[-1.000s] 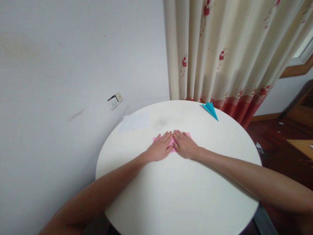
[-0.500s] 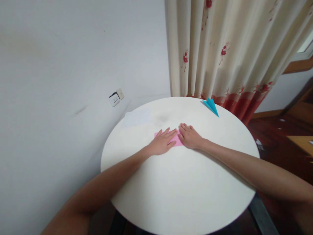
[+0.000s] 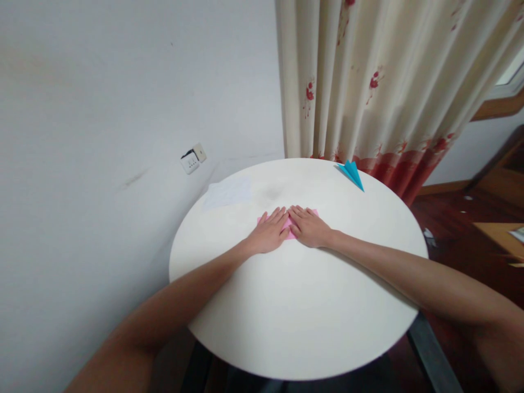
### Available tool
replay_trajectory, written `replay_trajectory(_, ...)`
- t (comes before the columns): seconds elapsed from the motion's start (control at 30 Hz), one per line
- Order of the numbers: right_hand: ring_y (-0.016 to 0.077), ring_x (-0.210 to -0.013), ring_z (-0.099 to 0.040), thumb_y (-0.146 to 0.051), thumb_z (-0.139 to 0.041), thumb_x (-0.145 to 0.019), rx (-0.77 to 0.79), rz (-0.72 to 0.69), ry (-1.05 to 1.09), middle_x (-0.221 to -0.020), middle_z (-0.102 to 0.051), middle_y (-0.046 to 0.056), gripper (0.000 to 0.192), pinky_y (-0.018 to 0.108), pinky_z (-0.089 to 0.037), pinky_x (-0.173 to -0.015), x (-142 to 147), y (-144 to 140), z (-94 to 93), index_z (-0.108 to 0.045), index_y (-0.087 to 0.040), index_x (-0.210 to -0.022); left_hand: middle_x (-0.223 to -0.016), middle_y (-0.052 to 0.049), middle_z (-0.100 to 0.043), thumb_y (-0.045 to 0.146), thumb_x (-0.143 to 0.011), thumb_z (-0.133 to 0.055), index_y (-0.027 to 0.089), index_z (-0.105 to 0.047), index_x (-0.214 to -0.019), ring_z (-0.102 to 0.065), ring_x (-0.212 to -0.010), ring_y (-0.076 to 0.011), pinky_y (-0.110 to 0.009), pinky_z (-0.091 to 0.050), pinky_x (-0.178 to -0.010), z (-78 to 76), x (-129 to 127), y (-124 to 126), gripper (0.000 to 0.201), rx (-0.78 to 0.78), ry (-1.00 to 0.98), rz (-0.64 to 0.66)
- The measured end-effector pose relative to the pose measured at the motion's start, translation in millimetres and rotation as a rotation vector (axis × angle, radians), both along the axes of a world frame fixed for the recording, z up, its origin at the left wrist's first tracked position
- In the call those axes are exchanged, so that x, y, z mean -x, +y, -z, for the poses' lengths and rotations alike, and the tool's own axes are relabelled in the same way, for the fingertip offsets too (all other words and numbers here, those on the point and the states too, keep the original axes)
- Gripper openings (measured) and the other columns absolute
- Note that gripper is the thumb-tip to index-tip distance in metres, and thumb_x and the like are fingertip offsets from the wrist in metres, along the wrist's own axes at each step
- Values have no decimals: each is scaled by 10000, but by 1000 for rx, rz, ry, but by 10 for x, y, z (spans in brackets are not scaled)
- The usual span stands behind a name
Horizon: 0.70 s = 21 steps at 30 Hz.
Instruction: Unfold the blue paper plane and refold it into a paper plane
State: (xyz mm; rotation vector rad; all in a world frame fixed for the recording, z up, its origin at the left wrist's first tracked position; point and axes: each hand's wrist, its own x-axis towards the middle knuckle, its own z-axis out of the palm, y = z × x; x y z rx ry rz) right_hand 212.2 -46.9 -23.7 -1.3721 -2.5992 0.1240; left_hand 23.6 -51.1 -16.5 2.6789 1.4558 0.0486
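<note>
Two bare hands pressed flat, side by side, on a small pink paper [image 3: 290, 228] near the middle of a round white surface [image 3: 298, 311]. Left hand [image 3: 269, 234] palm down, fingers spread and pointing away, covering the left part of the sheet; right hand [image 3: 310, 228] likewise flat over the right part, index fingers nearly touching above the centre. No closed grip on either side: both open, holding the paper down by pressure, not pinching it. Only slivers of pink visible, at the left edge, between the thumbs and at the far right corner. Probably the creasing step of a paper fold, with a crease being flattened under the palms; exact fold line hidden by the hands. Next move likely calling for a firm, even slide along the crease, or a lift of one hand while the other pins the sheet so nothing shifts. A folded blue paper plane [image 3: 351, 173] resting at the far rim of the surface, well apart. A pale white sheet [image 3: 227, 192] lying at the far left. Floral curtain [image 3: 380, 82] hanging behind, wall socket [image 3: 192, 161] on the left wall.
</note>
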Motion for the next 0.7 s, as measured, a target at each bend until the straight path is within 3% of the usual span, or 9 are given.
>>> replay_trajectory(0.23, 304, -1489, -208, -414, -252, -999, 19, 110, 7, -1600, -256, 197, 643, 496, -176, -1183, -25, -38, -15, -308, -32, -1513, -1652, -62, -110, 570, -995, -176, 234, -204, -1563, -57, -1525, -257, -540, -85, -1203, 19, 29, 20, 661, 3, -22, -77)
replay_trajectory(0.5, 324, -1485, -206, -417, -269, -999, 14, 224, 17, -1599, -247, 217, 624, 505, -166, -1174, -61, -30, 18, -321, -39, -1493, -1647, -73, -152, 593, -978, -228, 288, -258, -1548, -104, -1514, -326, -615, -116, -1173, 69, 79, 67, 647, -27, -23, -251)
replay_trajectory(0.6, 328, -1487, -195, -398, -275, -997, -55, 218, 7, -1592, -272, 210, 603, 519, -106, -1186, -55, -54, 14, -365, -43, -1475, -1640, -65, -183, 555, -989, -223, 261, -275, -1545, -112, -1514, -315, -609, -62, -1186, 55, 73, 52, 631, -69, -12, -208)
replay_trajectory(0.7, 324, -1488, -193, -372, -283, -992, -117, 193, -2, -1579, -303, 213, 588, 522, -60, -1194, -35, -76, 5, -413, -25, -1448, -1634, -50, -209, 476, -1011, -190, 215, -290, -1541, -116, -1517, -269, -531, -32, -1214, 26, 50, 27, 599, -93, -23, -77)
